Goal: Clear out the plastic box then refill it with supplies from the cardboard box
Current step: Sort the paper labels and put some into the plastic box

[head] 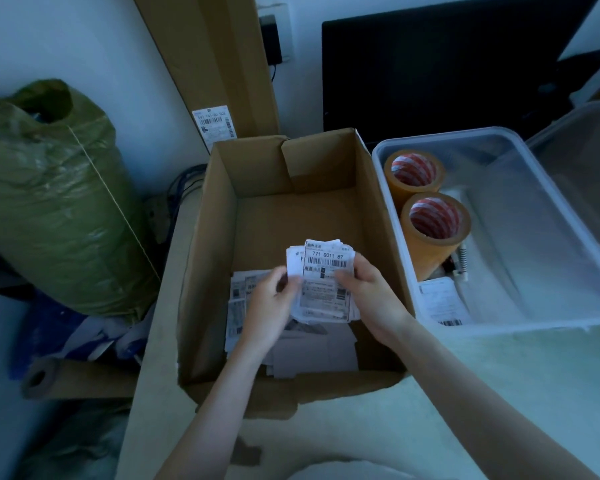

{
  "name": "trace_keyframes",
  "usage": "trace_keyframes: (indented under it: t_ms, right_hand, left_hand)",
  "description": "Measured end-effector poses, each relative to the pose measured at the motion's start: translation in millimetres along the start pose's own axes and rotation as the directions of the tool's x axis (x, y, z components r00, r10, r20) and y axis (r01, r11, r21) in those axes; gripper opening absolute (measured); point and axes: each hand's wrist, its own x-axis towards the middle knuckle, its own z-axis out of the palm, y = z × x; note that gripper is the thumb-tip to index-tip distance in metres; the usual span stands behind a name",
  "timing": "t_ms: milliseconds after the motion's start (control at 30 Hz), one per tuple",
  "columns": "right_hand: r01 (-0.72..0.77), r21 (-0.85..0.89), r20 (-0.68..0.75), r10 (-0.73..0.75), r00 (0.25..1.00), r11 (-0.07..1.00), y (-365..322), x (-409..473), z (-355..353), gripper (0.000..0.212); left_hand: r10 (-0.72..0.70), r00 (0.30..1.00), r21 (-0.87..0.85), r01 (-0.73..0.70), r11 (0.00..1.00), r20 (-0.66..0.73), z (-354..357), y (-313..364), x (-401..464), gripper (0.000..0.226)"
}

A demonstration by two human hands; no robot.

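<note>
An open cardboard box [208, 244] stands in the middle, with more white shipping labels [238, 306] lying on its floor. Over the box, both hands hold a stack of shipping labels [326, 282] with barcodes. My left hand [269, 306] grips the stack's left edge and my right hand [368, 292] grips its right edge. To the right stands the clear plastic box [499, 327]. Inside it are two rolls of tan packing tape [433, 230], one behind the other, a label sheet [442, 301] and a small spiral item at its left side.
A green sack [49, 202] stands at the left beside a tall flat carton [219, 64] leaning on the wall. A dark monitor [447, 64] is behind the plastic box. A clear lid [582, 161] leans at the far right. A cardboard tube [49, 377] lies low left.
</note>
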Motion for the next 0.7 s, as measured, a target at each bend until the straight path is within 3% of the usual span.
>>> trace_keyframes:
  t_ms: [100,167,233,333,400,467,533,600,700]
  right_hand:
    - [-0.008,-0.072,0.008,0.008,1.000,0.997,-5.7,3.2,1.5,0.024]
    - [0.055,-0.317,-0.044,-0.073,0.996,0.947,-12.1,10.5,-2.2,0.022]
    - [0.087,-0.566,-0.019,-0.118,0.993,0.820,-19.7,21.0,-4.5,0.027]
    - [0.035,-0.777,0.125,0.100,0.987,0.629,-25.5,38.7,4.2,0.027]
    - [0.000,-0.849,0.126,0.203,0.971,0.529,-19.1,51.4,12.1,0.013]
    - [-0.024,-0.879,0.088,0.211,0.974,0.476,-8.1,61.2,17.8,0.012]
    - [-0.027,-0.900,0.085,0.235,0.968,0.435,4.1,65.6,21.3,0.013]
    - [0.006,-0.936,0.110,0.276,0.955,0.352,13.7,66.4,21.8,0.008]
    - [0.042,-0.973,0.114,0.311,0.944,0.229,20.0,63.3,19.5,0.016]
  left_hand:
    - [0.014,0.998,0.078,-0.018,0.997,0.057,-6.6,1.9,4.6,0.013]
    - [0.086,0.990,0.218,-0.109,0.970,0.112,-16.4,2.3,11.0,0.008]
    - [0.241,0.952,0.476,-0.304,0.825,0.191,-25.9,2.1,20.3,0.011]
    - [0.406,0.868,0.637,-0.489,0.596,0.286,-27.7,-5.2,32.1,0.026]
    - [0.392,0.853,0.684,-0.514,0.518,0.345,-23.4,-13.2,40.0,0.025]
    - [0.321,0.885,0.701,-0.464,0.542,0.337,-18.3,-25.8,43.6,0.019]
    - [0.206,0.955,0.632,-0.296,0.717,0.213,-15.9,-39.5,42.7,0.018]
    - [-0.011,0.994,0.504,-0.044,0.863,0.106,-15.8,-49.8,39.9,0.023]
    - [-0.219,0.967,0.514,0.122,0.849,0.131,-15.4,-59.4,37.8,0.014]
